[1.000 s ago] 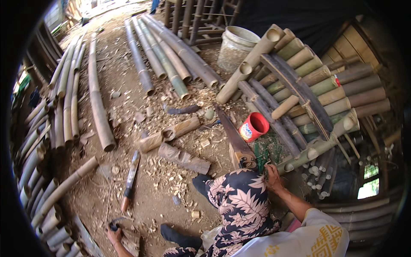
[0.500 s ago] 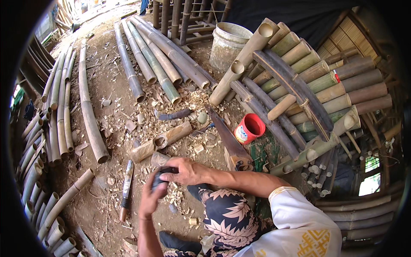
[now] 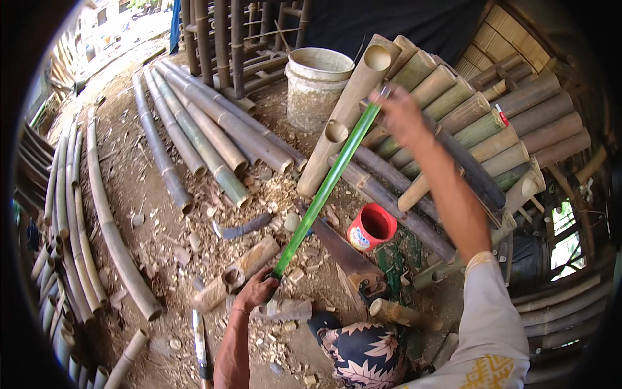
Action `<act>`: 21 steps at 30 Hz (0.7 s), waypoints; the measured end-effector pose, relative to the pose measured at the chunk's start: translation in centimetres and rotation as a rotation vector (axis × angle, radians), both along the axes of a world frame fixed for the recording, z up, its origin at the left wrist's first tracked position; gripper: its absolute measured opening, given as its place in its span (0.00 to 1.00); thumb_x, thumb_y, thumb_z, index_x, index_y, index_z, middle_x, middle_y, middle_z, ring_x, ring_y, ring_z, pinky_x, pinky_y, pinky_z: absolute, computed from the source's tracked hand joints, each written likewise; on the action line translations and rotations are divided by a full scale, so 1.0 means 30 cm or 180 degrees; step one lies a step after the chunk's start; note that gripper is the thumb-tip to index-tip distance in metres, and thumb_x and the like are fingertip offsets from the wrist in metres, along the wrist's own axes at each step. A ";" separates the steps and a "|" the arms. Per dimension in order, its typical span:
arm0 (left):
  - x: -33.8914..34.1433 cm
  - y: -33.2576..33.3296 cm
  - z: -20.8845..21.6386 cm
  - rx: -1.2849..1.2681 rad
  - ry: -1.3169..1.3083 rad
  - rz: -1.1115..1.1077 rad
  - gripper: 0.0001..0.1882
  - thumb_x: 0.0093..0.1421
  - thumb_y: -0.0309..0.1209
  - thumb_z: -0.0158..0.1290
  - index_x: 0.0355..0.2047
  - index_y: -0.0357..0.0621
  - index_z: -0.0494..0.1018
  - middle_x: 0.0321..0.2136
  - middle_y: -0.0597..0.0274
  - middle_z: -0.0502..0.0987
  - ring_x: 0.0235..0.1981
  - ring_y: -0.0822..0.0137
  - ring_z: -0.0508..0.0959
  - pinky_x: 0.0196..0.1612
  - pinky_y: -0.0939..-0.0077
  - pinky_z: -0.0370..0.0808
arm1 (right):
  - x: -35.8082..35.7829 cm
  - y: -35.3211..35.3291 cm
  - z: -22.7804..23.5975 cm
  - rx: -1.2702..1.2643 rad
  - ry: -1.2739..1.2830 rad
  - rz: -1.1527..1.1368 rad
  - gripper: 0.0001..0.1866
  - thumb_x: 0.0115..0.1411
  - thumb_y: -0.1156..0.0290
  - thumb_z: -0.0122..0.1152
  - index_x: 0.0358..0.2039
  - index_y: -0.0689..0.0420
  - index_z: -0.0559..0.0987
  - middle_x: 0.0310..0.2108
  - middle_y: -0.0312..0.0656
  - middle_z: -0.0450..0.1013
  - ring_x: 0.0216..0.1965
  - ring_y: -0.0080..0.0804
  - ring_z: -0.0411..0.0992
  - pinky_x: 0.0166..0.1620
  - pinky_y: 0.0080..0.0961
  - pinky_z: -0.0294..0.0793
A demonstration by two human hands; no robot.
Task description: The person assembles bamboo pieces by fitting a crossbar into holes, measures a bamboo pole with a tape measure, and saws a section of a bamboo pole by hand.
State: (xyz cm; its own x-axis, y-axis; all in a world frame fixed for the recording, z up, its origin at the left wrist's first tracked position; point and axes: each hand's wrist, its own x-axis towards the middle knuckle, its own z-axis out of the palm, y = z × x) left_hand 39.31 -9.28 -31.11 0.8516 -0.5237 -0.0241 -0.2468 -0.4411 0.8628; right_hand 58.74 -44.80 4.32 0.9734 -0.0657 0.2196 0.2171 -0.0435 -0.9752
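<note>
A bright green tape measure blade point(image 3: 327, 188) runs pulled out on a slant between my hands. My left hand point(image 3: 253, 293) is closed around its small dark case, mostly hidden by the fingers. Up at the far right, my right hand point(image 3: 402, 113), a little blurred, pinches the silvery end of the blade beside the stacked bamboo poles point(image 3: 447, 117). Below the stretched blade lie a short cut bamboo piece point(image 3: 259, 258) and a handsaw point(image 3: 334, 243). A second bamboo piece point(image 3: 288, 310) rests just right of my left hand.
A red can point(image 3: 372, 227) stands by the saw. A curved blade point(image 3: 243, 227) and a long knife point(image 3: 199, 337) lie among wood chips. Long bamboo poles point(image 3: 110, 220) lie at left, others point(image 3: 227, 129) at the back near a dirty white bucket point(image 3: 317, 91).
My hands, together on the dark case before, are now far apart. My right hand has moved up and right, drawing out the green blade. The head view has shifted slightly.
</note>
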 end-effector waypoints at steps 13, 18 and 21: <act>0.507 -0.284 -0.001 0.0594 0.1256 0.0998 0.35 0.60 0.62 0.49 0.43 0.38 0.79 0.35 0.41 0.81 0.38 0.48 0.82 0.44 0.60 0.75 | 0.418 -0.223 -0.143 -0.3764 -0.2961 -0.2353 0.20 0.55 0.68 0.66 0.49 0.53 0.76 0.46 0.40 0.73 0.45 0.41 0.69 0.50 0.38 0.68; 0.532 -0.313 -0.120 0.0731 0.1177 0.0999 0.37 0.59 0.63 0.50 0.36 0.34 0.80 0.30 0.41 0.80 0.33 0.48 0.81 0.41 0.59 0.75 | 0.435 -0.232 -0.220 -0.4032 -0.3080 -0.2520 0.22 0.52 0.69 0.67 0.49 0.54 0.78 0.49 0.36 0.72 0.48 0.40 0.65 0.51 0.37 0.67; 0.565 -0.340 -0.119 0.1153 0.1190 0.1233 0.36 0.59 0.63 0.49 0.32 0.35 0.79 0.27 0.45 0.80 0.31 0.53 0.81 0.39 0.61 0.74 | 0.438 -0.242 -0.226 -0.4035 -0.3115 -0.2385 0.21 0.55 0.68 0.65 0.50 0.55 0.78 0.51 0.40 0.72 0.47 0.41 0.65 0.54 0.36 0.63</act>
